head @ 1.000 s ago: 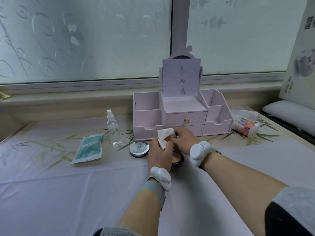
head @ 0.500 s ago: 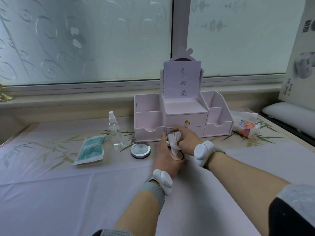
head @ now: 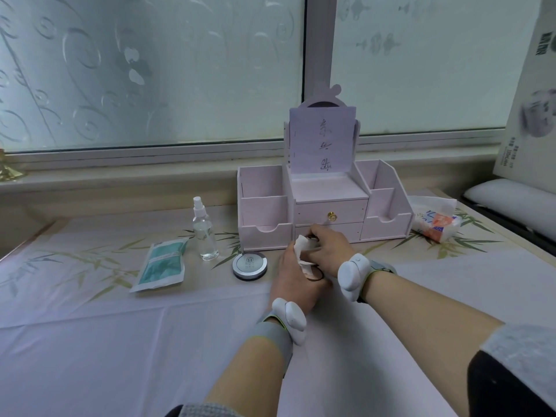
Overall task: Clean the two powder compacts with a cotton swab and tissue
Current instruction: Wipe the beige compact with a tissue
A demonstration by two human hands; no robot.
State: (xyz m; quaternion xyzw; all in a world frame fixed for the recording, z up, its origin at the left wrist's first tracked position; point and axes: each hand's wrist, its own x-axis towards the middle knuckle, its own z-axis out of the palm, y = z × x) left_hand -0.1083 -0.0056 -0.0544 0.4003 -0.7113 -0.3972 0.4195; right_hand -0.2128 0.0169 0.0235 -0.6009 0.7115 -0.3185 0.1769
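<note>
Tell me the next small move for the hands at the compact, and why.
Probably sweep the tissue in the right hand round the rim of the compact while the left hand steadies it. The tissue is bunched against that compact, and the second compact lies shut beside the hands, so this one looks unfinished.

Buried almost wholly under the left grip [head: 296, 284] and the right grip [head: 329, 251]: the open compact [head: 315, 273], bar a sliver of dark rim and pink pan. Half swallowed between the fingers: the tissue [head: 301, 249]. Partly hidden behind the right grip: the bottom drawer [head: 352, 230]. Too small to read: print on the closed compact [head: 249, 264]. Cut by the right edge: the cardboard box [head: 532, 100].
</note>
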